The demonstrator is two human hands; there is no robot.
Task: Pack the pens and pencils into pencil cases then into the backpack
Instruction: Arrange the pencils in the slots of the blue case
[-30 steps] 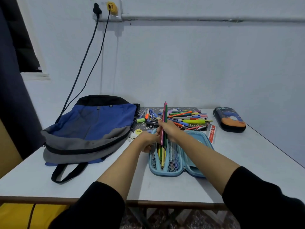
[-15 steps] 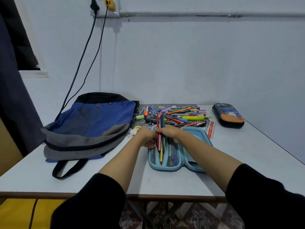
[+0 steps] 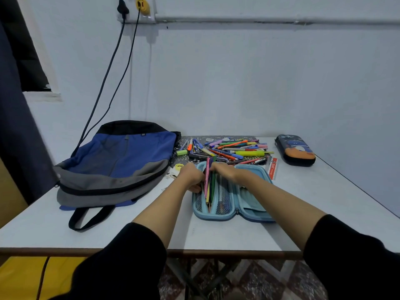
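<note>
A white rectangular table (image 3: pixel 324 213) was seen from above, with both of a person's forearms stretched out over it from black sleeves. A blue, grey and black fabric backpack (image 3: pixel 121 161) was laid flat well to the left of the left hand (image 3: pixel 191 176), its black strap trailing toward the table's near edge. A light-blue zip-round pencil case (image 3: pixel 216 217) was spread open directly under both hands, its mesh-pocketed half beneath the fingers and its other half partly covered by the right forearm. A loose heap of coloured pens, markers and pencils (image 3: pixel 233 149) was piled on a dark patterned mat (image 3: pixel 186 138) just beyond the hands. A closed dark pencil case with an orange panel (image 3: pixel 295 150) was set well apart, beyond and to the right of the right hand (image 3: pixel 225 171).

The left hand's fingers were curled against the open case's left edge; whether rim or mesh was pinched could not be told. The right hand was closed over the upper ends of a bundle of pink, yellow and green pencils (image 3: pixel 207 187), whose lower ends were tucked into the mesh pocket. A red-and-white ruler (image 3: pixel 273 167) was lying just right of the right hand, and a small green eraser (image 3: pixel 181 152) just beyond the left.
</note>
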